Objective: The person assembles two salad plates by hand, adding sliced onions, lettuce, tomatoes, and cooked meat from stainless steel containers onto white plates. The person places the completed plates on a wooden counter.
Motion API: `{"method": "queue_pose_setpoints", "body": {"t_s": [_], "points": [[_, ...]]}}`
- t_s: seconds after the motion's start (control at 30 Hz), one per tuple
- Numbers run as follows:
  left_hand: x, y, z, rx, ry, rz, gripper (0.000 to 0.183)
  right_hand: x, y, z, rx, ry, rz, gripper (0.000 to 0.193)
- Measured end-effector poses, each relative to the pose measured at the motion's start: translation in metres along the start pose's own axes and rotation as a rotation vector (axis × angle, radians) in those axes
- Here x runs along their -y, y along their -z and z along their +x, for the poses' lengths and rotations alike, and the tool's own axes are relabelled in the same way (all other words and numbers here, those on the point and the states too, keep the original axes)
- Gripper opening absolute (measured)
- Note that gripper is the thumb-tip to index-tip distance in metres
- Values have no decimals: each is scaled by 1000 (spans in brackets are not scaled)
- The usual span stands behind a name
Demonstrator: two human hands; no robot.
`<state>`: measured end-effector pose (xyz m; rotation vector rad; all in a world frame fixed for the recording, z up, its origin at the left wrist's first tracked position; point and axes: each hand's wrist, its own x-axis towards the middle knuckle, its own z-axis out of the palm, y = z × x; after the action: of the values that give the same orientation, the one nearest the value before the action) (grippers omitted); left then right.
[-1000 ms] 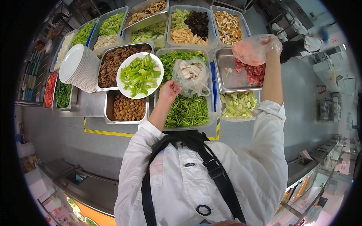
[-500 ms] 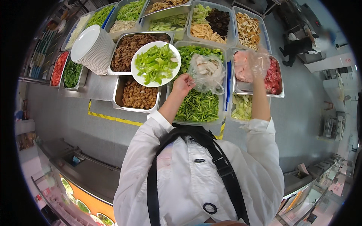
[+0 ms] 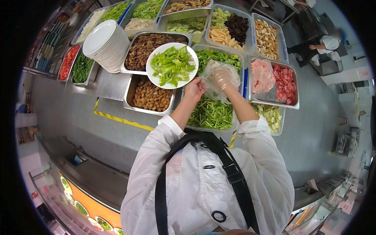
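Observation:
My left hand [image 3: 194,89] pinches the near edge of a clear plastic bag [image 3: 217,94] with its fingertips. Inside the mouth of that bag is my right hand [image 3: 222,75], covered by a thin clear plastic glove; its fingertips are hidden by crumpled film. The bag rests over a clear tub of chopped green peppers [image 3: 231,59] and cut green stalks [image 3: 211,114]. Just left of my hands, a white plate [image 3: 156,80] of green pepper pieces [image 3: 170,63] sits across the tray edges. A few pale slices show at its right side.
Right of the tub, a metal tray [image 3: 276,103] holds pale pink meat [image 3: 261,76] and red meat slices [image 3: 284,84]. Browned cubes [image 3: 150,97] and dark cooked meat [image 3: 147,47] fill trays at left, near a tall plate stack [image 3: 105,44]. Another person [image 3: 328,44] stands at far right.
My right hand has moved left from above the meat tray into the plastic bag. My left hand stays at the bag's edge. The whole view has shifted slightly.

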<state>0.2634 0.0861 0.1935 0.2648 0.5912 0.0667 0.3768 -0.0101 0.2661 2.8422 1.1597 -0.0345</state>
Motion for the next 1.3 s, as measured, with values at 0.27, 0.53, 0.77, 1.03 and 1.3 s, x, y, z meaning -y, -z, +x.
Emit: {"method": "queue_pose_setpoints", "body": {"t_s": [0.27,0.53,0.77,1.03,1.3], "points": [[3,-5,-4,3,4,87,11,-46,17,-28,6,-64,493,34],[10,-18,-7,97,76,276,29,-45,31,-61,-191,-156,974,27],[20,-53,-35,130,4,399,27,-19,4,-79,-27,-206,1135,24],[14,-33,-27,161,13,301,18,-23,16,-80,6,9,1244,21],[26,-37,-31,160,-107,309,17,-21,16,-96,52,-238,1723,16]]}}
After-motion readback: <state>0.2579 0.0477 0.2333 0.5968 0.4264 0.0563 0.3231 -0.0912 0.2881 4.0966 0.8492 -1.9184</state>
